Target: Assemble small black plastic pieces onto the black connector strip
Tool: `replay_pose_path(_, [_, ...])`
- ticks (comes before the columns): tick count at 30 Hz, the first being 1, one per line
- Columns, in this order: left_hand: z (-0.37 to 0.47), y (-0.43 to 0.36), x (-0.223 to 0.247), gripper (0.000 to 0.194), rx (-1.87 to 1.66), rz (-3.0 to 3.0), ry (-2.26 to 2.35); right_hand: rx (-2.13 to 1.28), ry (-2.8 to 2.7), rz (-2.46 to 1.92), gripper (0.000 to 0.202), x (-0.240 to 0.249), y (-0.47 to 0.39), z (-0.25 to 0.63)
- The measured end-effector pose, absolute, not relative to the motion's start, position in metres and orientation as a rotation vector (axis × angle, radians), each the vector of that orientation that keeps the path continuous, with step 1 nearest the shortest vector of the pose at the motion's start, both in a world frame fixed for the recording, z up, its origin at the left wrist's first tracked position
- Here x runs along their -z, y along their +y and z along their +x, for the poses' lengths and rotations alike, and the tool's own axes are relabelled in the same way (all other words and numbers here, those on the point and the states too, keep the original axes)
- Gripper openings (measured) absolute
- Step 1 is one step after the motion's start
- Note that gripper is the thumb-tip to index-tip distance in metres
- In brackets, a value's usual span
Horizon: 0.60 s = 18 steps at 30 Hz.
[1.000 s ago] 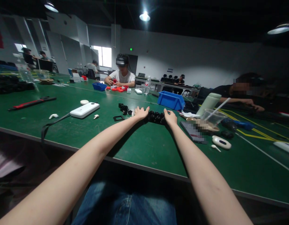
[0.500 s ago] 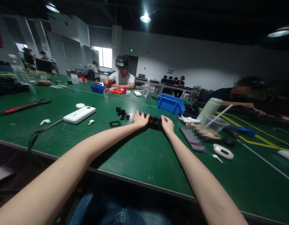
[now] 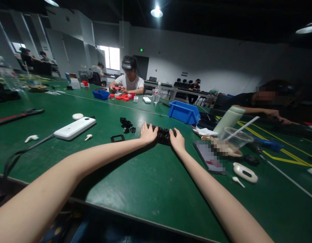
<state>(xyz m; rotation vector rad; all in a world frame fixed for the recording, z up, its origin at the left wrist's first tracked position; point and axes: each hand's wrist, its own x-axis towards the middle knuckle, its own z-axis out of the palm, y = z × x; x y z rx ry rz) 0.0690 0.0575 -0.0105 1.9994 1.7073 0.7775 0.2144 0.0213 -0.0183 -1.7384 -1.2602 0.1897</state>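
Note:
A row of small black parts (image 3: 163, 136) lies on the green table (image 3: 135, 182) between my two hands. My left hand (image 3: 149, 132) is curled against its left end, covering part of it. At the right end, my right hand (image 3: 177, 139) presses with thumb and fingers. The exact kind of the black parts is too dark to make out. Left of my left hand sit a loose pile of black pieces (image 3: 126, 125) and a flat black square frame (image 3: 117, 138).
A white power bank (image 3: 75, 128) with a strap and an earbud (image 3: 88, 137) lie to the left. To the right are a blue bin (image 3: 184, 112), a phone (image 3: 208, 157), a plastic cup (image 3: 238, 138) and a green tumbler (image 3: 229, 118). Across the table, a person (image 3: 129, 81) handles red parts.
The view has shifted, so the table items sit slightly lower. Both hands stay at the ends of the black row. The person opposite has raised a red part.

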Motion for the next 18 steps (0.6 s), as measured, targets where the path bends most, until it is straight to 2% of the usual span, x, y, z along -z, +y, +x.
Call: replay_pose_path(18, [0.0668,0.059,0.0144,0.066,-0.819,1.924,1.701,-0.174,-1.321,-1.737,0.05,0.022,0.017,0.214])
